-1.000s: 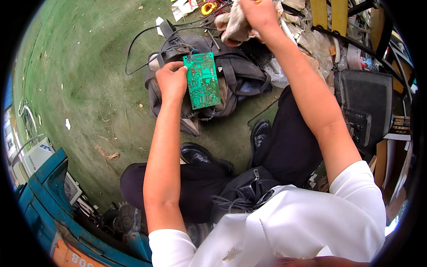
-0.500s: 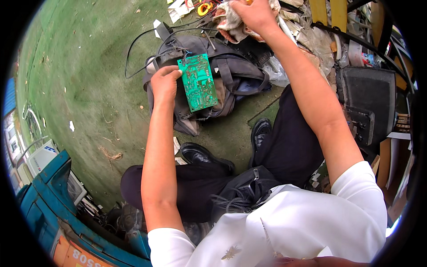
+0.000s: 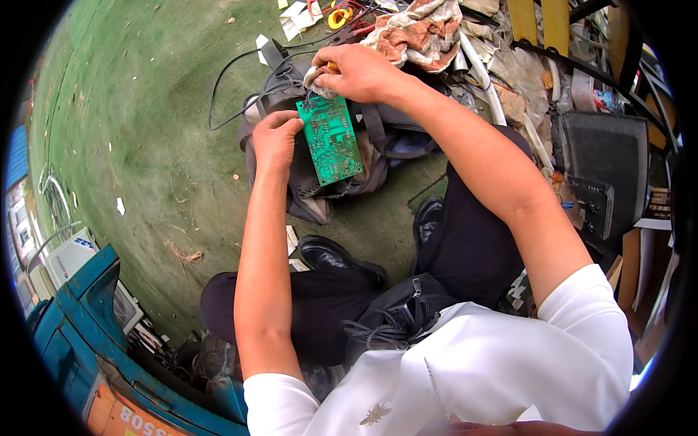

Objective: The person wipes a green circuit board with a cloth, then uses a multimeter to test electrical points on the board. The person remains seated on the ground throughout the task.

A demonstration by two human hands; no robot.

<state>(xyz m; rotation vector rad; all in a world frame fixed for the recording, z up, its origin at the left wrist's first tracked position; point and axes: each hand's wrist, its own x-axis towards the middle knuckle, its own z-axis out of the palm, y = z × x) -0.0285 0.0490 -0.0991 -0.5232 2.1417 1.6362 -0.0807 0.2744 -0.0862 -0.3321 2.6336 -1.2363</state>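
My left hand [image 3: 275, 142] pinches a green circuit board [image 3: 331, 142] by its upper left edge, its soldered side facing up. At the board's top end, my right hand [image 3: 360, 73] is closed on a small wad of whitish cloth [image 3: 318, 81]. A small yellow-orange bit shows between its fingers; what it belongs to is hidden. The board hangs over a dark backpack [image 3: 378, 127] that lies on the green ground. Dark wires run close to the board's top edge. Beyond my right hand lies a stained brown-and-white rag [image 3: 418, 36].
A yellow ring-shaped item [image 3: 339, 14] and red cables lie at the far edge. Plastic bags, a white pipe [image 3: 483, 76] and a black panel [image 3: 607, 156] crowd the right side. A teal metal frame [image 3: 80, 320] stands at lower left. My black shoe [image 3: 338, 258] is below the backpack.
My right hand has come back from the far rag, down and left to the board's top end, holding the cloth wad. The board has shifted slightly right and down.
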